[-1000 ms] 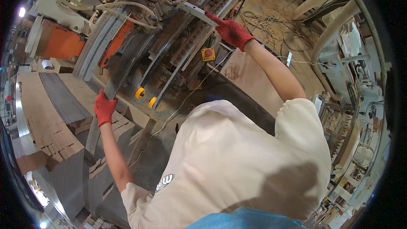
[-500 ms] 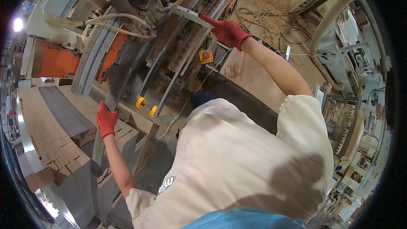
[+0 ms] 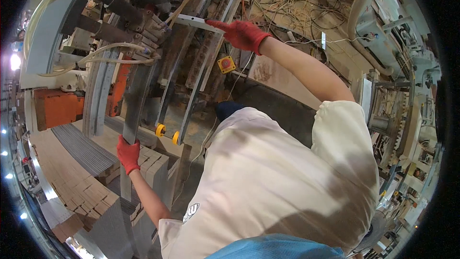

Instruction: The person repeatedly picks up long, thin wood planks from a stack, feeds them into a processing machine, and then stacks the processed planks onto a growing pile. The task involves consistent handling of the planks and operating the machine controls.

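A red glove covers my left hand (image 3: 128, 154), closed round the edge of a long grey flat plate (image 3: 134, 110) that slants down beside stacked cardboard. My right hand (image 3: 244, 35), gloved in red too, is at the right end of a pale metal crossbar (image 3: 189, 20). Its index finger lies stretched along the bar, and the other fingers look curled at the bar's end, partly hidden. Below the bar, two metal rails (image 3: 190, 103) run toward me, with yellow wheels (image 3: 160, 130) at their near ends.
Cardboard stacks (image 3: 79, 172) fill the lower left. Machine cylinders (image 3: 112, 7) and hoses (image 3: 108, 48) stand above my left hand. A yellow box with a red button (image 3: 226, 64) sits right of the rails. Tangled cables (image 3: 306, 9) cover the floor at far right.
The whole view has shifted and turned a little. Both hands keep their places, the left on the grey plate and the right on the crossbar.
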`<state>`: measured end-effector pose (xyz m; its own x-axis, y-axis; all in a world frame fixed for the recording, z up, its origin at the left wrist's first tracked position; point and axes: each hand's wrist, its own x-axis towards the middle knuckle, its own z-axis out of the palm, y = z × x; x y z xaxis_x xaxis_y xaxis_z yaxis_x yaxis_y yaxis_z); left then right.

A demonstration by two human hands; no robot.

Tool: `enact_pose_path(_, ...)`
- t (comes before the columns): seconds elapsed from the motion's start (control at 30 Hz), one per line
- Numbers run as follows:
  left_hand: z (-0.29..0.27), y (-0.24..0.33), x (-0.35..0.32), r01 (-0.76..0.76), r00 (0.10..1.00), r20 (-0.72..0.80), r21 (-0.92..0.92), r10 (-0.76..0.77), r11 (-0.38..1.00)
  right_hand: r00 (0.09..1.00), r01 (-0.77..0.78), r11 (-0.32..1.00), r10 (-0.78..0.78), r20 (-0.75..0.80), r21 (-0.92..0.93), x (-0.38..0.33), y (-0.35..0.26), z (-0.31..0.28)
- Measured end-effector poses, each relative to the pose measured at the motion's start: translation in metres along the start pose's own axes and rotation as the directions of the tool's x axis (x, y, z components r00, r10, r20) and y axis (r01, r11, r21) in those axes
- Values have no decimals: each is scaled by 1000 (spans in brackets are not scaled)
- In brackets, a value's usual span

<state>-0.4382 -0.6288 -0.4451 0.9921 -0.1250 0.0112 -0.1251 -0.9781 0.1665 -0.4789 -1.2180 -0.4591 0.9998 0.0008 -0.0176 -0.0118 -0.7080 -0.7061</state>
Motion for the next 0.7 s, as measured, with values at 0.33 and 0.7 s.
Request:
enact_pose_path(0.33,24,-24,-4,-9,997,-75,-52,5,999,996,-81,975,85,11,-205,-1,-19,-6)
enact_pose_path(0.7,24,-12,-2,-11,989,-145,75,22,997,952,-279,960,280,-123,26,13,-10,7)
